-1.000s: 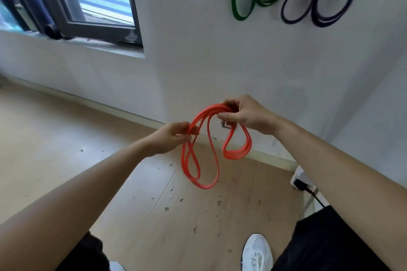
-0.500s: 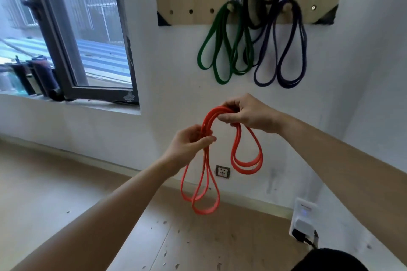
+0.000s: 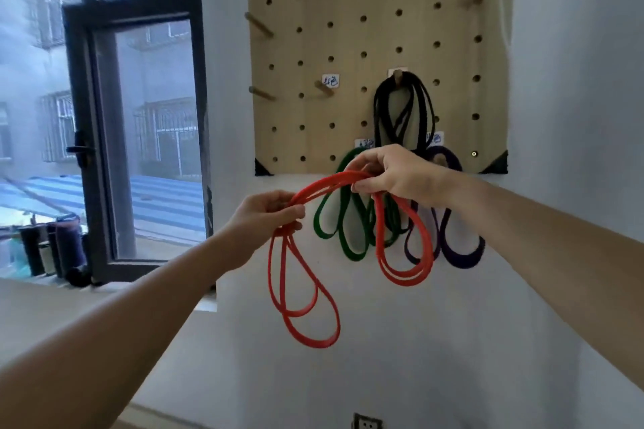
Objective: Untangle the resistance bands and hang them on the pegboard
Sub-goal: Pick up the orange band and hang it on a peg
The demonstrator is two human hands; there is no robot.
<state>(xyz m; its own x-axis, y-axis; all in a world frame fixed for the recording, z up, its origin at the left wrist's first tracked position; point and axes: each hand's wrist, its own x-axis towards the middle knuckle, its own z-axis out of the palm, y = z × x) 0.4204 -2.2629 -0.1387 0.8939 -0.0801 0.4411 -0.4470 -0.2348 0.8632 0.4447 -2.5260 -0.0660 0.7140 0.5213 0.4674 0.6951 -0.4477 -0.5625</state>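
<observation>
Head view: the red band (image 3: 320,186) hangs in front of the wall, stretched in a short arc between the two hands, just below the bottom edge of the pegboard (image 3: 348,38). The left hand (image 3: 268,216) pinches it with thumb and curled fingers, and two long loops drop from that grip. The right hand (image 3: 400,174), higher and closer to the board, has its fingers curled round the other end, with a shorter doubled loop dangling beneath.

Over the last second the hands have risen from waist height, where the floor filled the view, to the foot of the board, and the gaze has lifted with them, so the pegs are now in sight. The band looks freed from knots, folded into coils rather than tangled, so the step in hand is probably the hanging.

Behind the right hand a green band (image 3: 352,254), a purple band (image 3: 463,259) and a black band (image 3: 378,108) already hang from pegs. A bare labelled peg (image 3: 324,88) sits up and left of the black one and seems the likely target; the label is too small to read. An open window frame (image 3: 198,115) stands to the left.
</observation>
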